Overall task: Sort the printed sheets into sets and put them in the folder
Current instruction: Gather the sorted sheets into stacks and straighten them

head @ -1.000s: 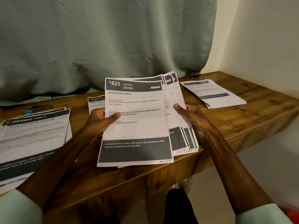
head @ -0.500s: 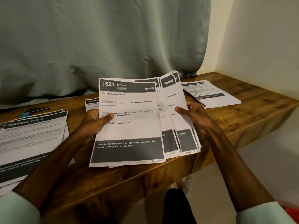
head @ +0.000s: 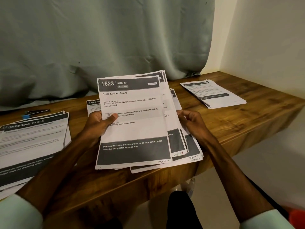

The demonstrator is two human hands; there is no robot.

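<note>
Fingers [head: 186,115] of the right hand [head: 194,123] pinch fanned sheets [head: 132,129], those beneath mostly hidden.

White sheets [head: 133,129] with dark-grey bands, brown wood-grain table [head: 247,123].

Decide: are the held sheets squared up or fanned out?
Fanned out: behind the top sheet, edges and page numbers of other sheets show staggered rightward.

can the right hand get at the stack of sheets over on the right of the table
Probably yes: only bare table lies between the right hand and that stack. But it pinches the held sheets, so it must let go first.
</note>
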